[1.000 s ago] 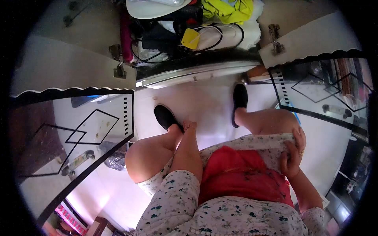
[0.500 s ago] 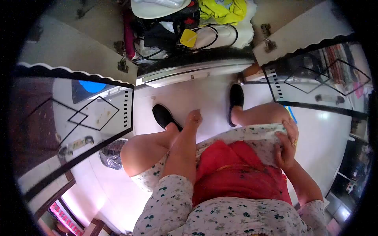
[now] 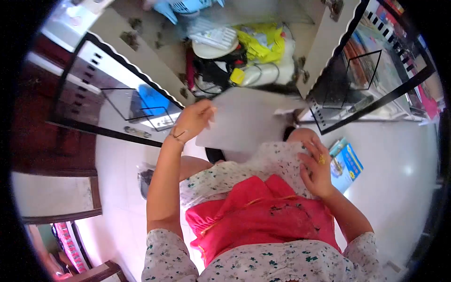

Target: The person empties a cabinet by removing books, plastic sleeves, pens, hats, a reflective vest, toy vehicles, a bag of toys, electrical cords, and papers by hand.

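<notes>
My left hand [image 3: 196, 121] is raised in front of the open cabinet, its fingers curled at the left edge of a pale grey flat sheet [image 3: 246, 120]. The sheet is smeared by motion and hides most of my feet and the floor ahead; its material is unclear. My right hand [image 3: 315, 168] lies on the white floral cloth [image 3: 277, 160] over my knee, fingers spread, a gold-coloured ring on one finger. Red cloth [image 3: 268, 211] covers my lap.
Two glass-fronted doors, left [image 3: 112, 101] and right [image 3: 352, 80], stand open on either side. Inside the cabinet are a yellow-green cloth [image 3: 263, 44], a white rounded object [image 3: 213, 47] and cables. A blue printed booklet [image 3: 346, 167] lies on the floor at right.
My left hand has risen from low near the floor, and the pale sheet now shows beside it. My view has tilted up, showing more of the cabinet. My right hand stays on my knee.
</notes>
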The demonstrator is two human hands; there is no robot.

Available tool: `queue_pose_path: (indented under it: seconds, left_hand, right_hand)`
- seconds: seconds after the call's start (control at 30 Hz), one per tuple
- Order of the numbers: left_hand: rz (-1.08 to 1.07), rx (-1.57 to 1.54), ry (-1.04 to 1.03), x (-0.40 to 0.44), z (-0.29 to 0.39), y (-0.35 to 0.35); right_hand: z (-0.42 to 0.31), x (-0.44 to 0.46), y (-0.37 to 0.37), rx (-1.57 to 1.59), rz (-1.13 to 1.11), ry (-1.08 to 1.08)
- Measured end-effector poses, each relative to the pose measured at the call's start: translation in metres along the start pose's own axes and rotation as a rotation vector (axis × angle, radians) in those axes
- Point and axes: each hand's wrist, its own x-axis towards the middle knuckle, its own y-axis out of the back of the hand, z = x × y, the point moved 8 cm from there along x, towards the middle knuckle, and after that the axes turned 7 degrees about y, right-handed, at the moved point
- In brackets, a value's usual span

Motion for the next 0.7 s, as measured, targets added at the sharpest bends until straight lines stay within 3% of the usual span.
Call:
queue_pose_path:
  seconds: [0.07, 0.13, 0.2, 0.27, 0.3, 0.4, 0.47, 0.53, 0.6, 0.7]
  left_hand:
    - [0.218, -0.350, 0.215, -0.026, 0.006, 0.043]
    - [0.315, -0.407, 0.189, -0.045, 0.019, 0.057]
    - [0.376, -0.593, 0.245, -0.061, 0.021, 0.055]
    - [0.369, -0.700, 0.205, -0.069, 0.019, 0.040]
    - [0.361, -0.739, 0.217, -0.073, 0.021, 0.031]
    - [0.336, -0.877, 0.219, -0.081, 0.028, 0.006]
    - [0.374, -0.951, 0.218, -0.087, 0.027, 0.000]
    - [0.368, -0.972, 0.231, -0.095, 0.029, -0.007]
    - [0.395, -1.000, 0.227, -0.098, 0.030, -0.008]
    - [0.405, -1.057, 0.221, -0.098, 0.034, -0.013]
  right_hand:
    - [0.003, 0.001, -0.005, 0.022, 0.015, -0.004]
    - [-0.004, 0.016, -0.003, 0.038, 0.019, 0.043]
    - [-0.004, 0.029, -0.003, 0.296, 0.040, -0.006]
    - [-0.003, 0.030, 0.000, 0.330, 0.097, -0.110]
    - [0.013, 0.027, -0.001, 0.687, 0.178, -0.348]
    - [0.017, 0.038, 0.016, 0.836, 0.198, -0.645]
    - [0.009, 0.042, 0.006, 1.404, 0.248, -0.608]
    - [0.008, 0.034, 0.008, 1.363, 0.291, -0.631]
    - [0.003, 0.032, 0.009, 1.221, 0.173, -0.703]
    - [-0.003, 0.029, 0.013, 1.268, 0.192, -0.737]
